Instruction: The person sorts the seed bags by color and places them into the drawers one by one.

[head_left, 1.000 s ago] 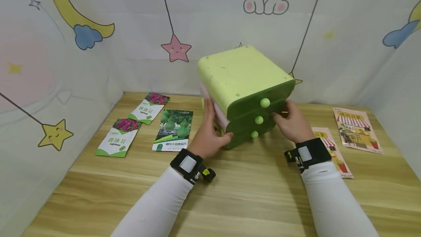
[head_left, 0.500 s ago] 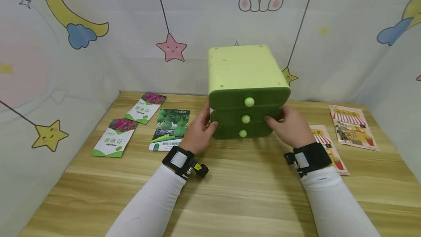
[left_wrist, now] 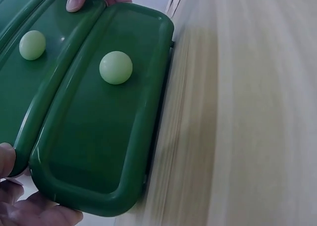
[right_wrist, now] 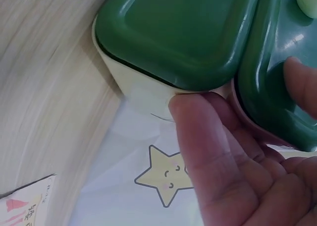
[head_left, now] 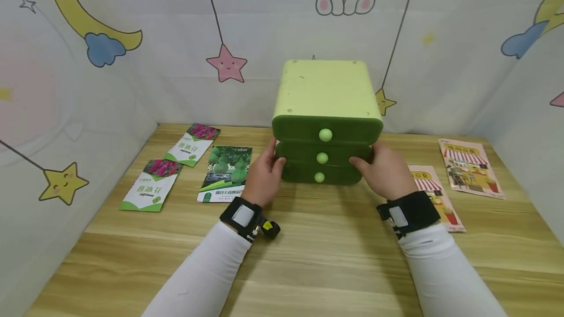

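A small drawer cabinet (head_left: pixel 328 87) stands upright at the back of the table, its pale yellow-green top showing and its three dark green drawer fronts facing me. Each front bears a round light-green knob (left_wrist: pixel 116 67). My left hand (head_left: pixel 263 177) holds the cabinet's left side, thumb on the front and fingers round the side. On the right side my right hand (head_left: pixel 387 170) grips it the same way; in the right wrist view the index finger (right_wrist: pixel 200 141) lies along the bottom drawer's side. The middle drawer front has the thumbs at its two ends.
Two white-and-green flower packets (head_left: pixel 151 185) and a gourd packet (head_left: pixel 226 172) lie left of the cabinet. Two pink packets (head_left: pixel 471 168) lie to the right, one partly behind the right wrist. A printed cloth wall (head_left: pixel 176 87) rises behind the wooden table (head_left: pixel 308 258).
Between both hands the cabinet has turned from an angled, tilted stance to face me squarely, its front swinging to the left. The packets lie where they were; the head view has shifted slightly.
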`<state>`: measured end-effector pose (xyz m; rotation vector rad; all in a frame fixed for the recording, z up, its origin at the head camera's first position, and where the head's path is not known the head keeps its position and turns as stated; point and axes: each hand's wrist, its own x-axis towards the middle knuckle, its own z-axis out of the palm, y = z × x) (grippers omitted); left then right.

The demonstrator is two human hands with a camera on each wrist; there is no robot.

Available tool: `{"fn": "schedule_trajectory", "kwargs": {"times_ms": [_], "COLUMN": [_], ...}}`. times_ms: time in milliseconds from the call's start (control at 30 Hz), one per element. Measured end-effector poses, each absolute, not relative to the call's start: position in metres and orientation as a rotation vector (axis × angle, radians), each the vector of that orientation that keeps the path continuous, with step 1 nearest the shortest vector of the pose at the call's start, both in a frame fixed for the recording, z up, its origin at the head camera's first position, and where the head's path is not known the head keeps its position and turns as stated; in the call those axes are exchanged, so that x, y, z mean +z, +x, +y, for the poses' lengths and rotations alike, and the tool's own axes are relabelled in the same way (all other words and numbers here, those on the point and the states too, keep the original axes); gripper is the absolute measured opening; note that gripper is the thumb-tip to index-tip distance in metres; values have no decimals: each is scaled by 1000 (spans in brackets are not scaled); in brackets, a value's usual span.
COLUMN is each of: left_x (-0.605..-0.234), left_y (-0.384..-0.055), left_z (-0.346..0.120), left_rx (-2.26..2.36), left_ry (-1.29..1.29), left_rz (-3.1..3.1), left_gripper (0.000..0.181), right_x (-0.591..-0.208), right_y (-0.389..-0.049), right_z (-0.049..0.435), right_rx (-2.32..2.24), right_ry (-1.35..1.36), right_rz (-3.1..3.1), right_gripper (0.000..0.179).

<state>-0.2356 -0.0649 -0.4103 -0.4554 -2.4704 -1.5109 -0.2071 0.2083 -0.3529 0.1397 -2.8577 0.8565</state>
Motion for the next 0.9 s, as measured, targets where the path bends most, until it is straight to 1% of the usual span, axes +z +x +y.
{"fn": "schedule_trajectory", "kwargs": {"times_ms": [267, 567, 667, 800, 900], "left_x": [-410, -406, -400, -386, -372], "left_y": [-238, -240, -240, -237, -236], "left_z": [-63, -66, -69, -72, -74], "left_rx": [-1483, -1517, -1565, -1567, -1531], "left_ry": [-444, -513, -554, -629, -689], "left_rz": [-2487, -2505, -2520, -2510, -2446], "left_gripper": [59, 63, 65, 69, 75], "right_x": [-355, -349, -340, -322, -311], "right_y": [-209, -202, -196, -183, -174], "right_z": [209, 208, 209, 205, 197], "right_rx": [859, 775, 713, 659, 654], "right_ry": [112, 63, 54, 12, -13], "right_rz": [-2851, -2909, -2940, -2955, -2893], "right_gripper": [42, 45, 51, 69, 69]}}
